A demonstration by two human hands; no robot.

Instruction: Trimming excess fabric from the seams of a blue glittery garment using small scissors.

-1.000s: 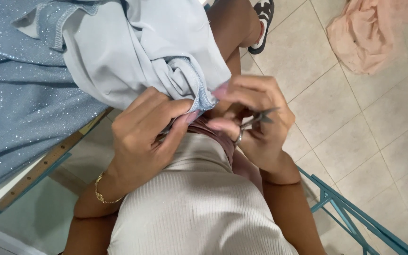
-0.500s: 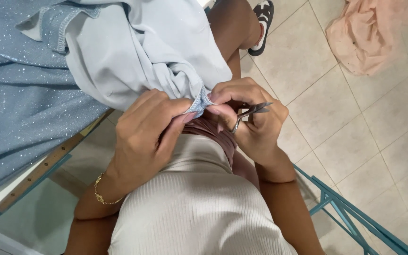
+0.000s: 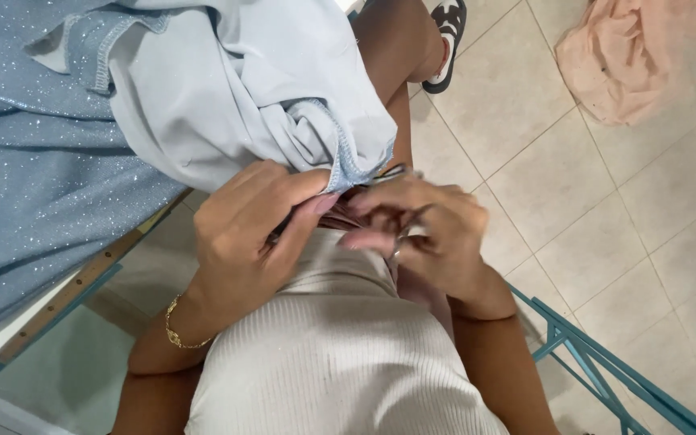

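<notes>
Here, sparkly blue fabric [image 3: 34,177] covers desk [image 3: 66,294]. Pale garment [image 3: 227,105] hangs off desk edge over my lap. Left hand [image 3: 243,242] fingers pinched on stitched hem [image 3: 348,157]. Right hand [image 3: 428,238] closed round small snips [image 3: 403,240], blurred, just beside hem.

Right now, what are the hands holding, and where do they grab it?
Left hand pinches the pale blue cloth at its stitched edge. Right hand grips small metal snips, mostly hidden.
</notes>
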